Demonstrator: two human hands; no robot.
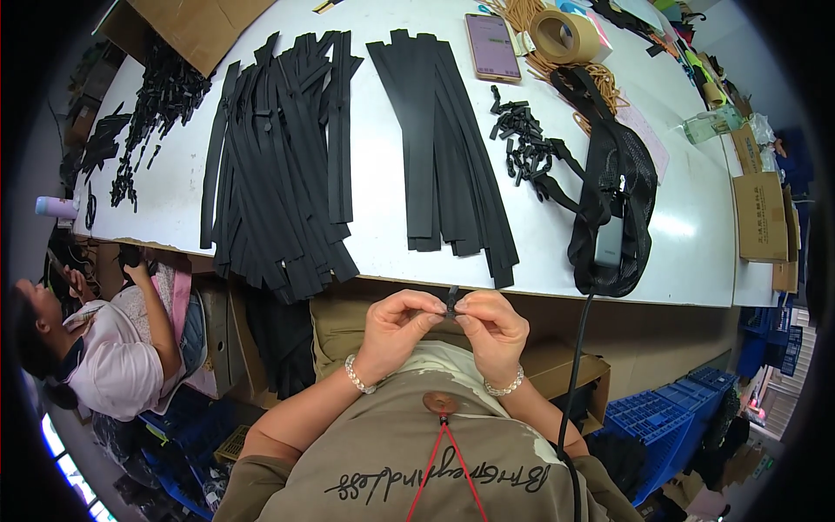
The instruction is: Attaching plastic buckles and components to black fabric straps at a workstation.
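Note:
Close to the table's front edge, my left hand [396, 329] and my right hand [494, 332] meet in front of my body. Both pinch one small black piece [451, 300] between thumbs and fingertips; its exact kind is too small to make out. Beyond them, long flat black strips [448, 148] lie fanned on the white table [383, 261]. A larger pile of black strips [283, 165] is to the left, some ends hanging over the edge. Small black pieces [524, 143] lie loose in a heap to the right of the strips.
A black mesh bag [639, 174] holding a grey device [609, 242] lies right, with a black cable [578, 374] running down beside my right arm. Behind are a phone [492, 48] and tape roll [557, 36]. A cardboard box [196, 30] stands far left; another person [122, 357] sits left.

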